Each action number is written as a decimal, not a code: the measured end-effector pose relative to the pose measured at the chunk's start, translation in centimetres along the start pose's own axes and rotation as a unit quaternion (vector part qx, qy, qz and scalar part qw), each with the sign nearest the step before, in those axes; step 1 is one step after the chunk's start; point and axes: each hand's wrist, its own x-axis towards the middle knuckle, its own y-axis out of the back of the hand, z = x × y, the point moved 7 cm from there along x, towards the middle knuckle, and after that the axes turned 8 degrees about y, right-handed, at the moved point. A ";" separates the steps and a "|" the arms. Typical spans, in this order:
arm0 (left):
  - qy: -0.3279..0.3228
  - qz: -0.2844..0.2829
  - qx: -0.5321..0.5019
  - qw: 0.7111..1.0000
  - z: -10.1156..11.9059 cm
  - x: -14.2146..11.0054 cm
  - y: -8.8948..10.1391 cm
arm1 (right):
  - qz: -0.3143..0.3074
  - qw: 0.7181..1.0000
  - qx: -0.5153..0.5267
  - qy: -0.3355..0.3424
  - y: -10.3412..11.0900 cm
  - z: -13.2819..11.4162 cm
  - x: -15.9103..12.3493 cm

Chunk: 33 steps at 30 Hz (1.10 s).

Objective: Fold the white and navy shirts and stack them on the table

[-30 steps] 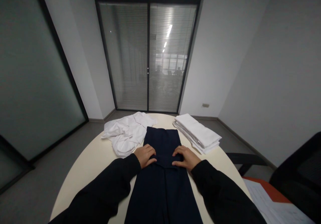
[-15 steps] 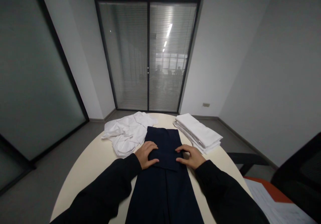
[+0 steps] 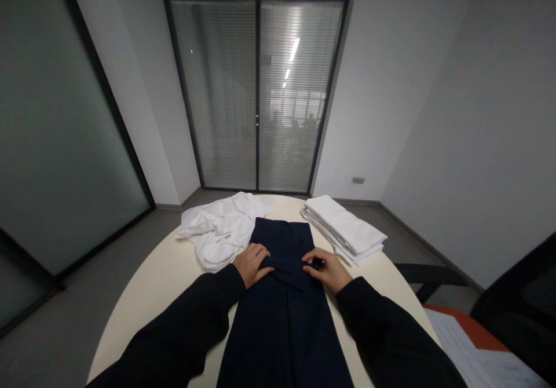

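A pair of navy trousers (image 3: 282,324) lies lengthwise on the table, with its far end folded back over itself. At the left edge of the fold is my left hand (image 3: 253,264), thumb below and fingers above, closed on the cloth. My right hand (image 3: 326,268) pinches the fold's right edge between thumb and fingers. Between the hands, the flap's near edge is raised and creased. The fingertips are partly lost against the dark fabric.
A crumpled white cloth garment (image 3: 219,229) lies at the left back of the round cream table (image 3: 143,295). Folded white cloths (image 3: 343,229) are stacked at the right back. A black chair (image 3: 521,295) with papers (image 3: 460,347) on its orange seat stands at the right.
Both hands have closed somewhat on the folded flap's sides. Its near edge, flat before, has lifted and creased. The white cloths have stayed put.
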 end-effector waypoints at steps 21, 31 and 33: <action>-0.022 -0.040 0.104 0.994 0.1 0.4 0.1 | -0.089 0.951 -0.247 0.161 -0.7 -3.1 -0.3; -0.054 -0.060 0.119 0.990 0.9 -0.2 0.5 | -0.107 0.906 -0.370 0.177 -1.6 -3.3 0.2; -0.077 -0.043 0.125 0.988 1.6 -0.4 1.5 | -0.085 0.904 -0.364 0.206 -1.3 -4.2 0.0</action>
